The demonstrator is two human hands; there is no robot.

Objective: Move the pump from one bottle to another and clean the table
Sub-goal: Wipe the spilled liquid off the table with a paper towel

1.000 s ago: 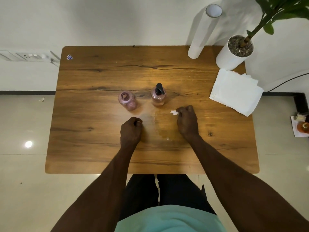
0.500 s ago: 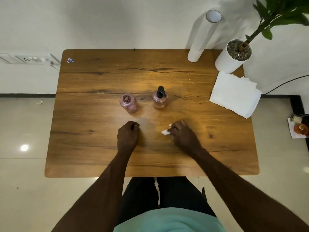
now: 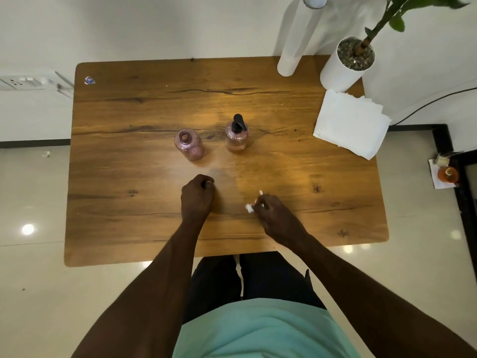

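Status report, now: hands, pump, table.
Left hand fisted, holding nothing, on table. Right hand grips white tissue wad. Pump on right bottle; left bottle open. Nothing blocking.

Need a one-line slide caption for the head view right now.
Right hand wipes the wooden table with a small white tissue; pump sits on the right bottle, left bottle open.

Matt wood table (grained); paper napkins
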